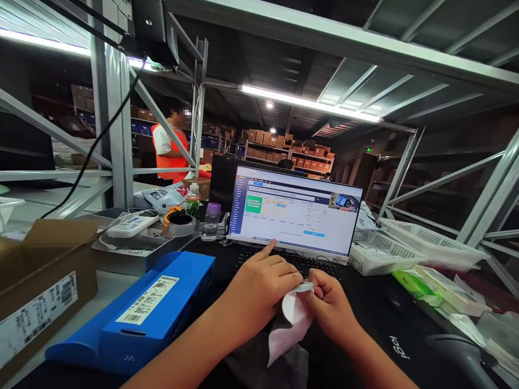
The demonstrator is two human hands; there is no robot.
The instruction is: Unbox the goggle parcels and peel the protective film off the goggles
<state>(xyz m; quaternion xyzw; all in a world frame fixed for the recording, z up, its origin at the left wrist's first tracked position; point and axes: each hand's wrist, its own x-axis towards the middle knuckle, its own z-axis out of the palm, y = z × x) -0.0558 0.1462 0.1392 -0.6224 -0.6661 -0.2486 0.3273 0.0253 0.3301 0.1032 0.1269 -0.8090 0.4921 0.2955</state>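
A thin, limp white sheet [295,316] hangs between my hands; I cannot tell whether it is paper or film. My right hand [334,305] is closed on its upper edge in a pinch. My left hand [265,283] meets the same edge from the other side, its thumb hidden, while the index finger points out toward the monitor. Below the sheet lies a dark grey, crumpled piece of material [275,364], partly covered by my forearm. Just beyond my fingers is a black keyboard [253,258], and behind it stands the lit monitor [295,213].
On the left are a blue box [141,335] with a label and an open cardboard box [44,302]. A tape roll [178,219] and a purple-capped bottle [210,224] stand behind. White baskets [385,251] and a scanner [462,356] occupy the right. A person in an orange vest [172,156] stands farther back.
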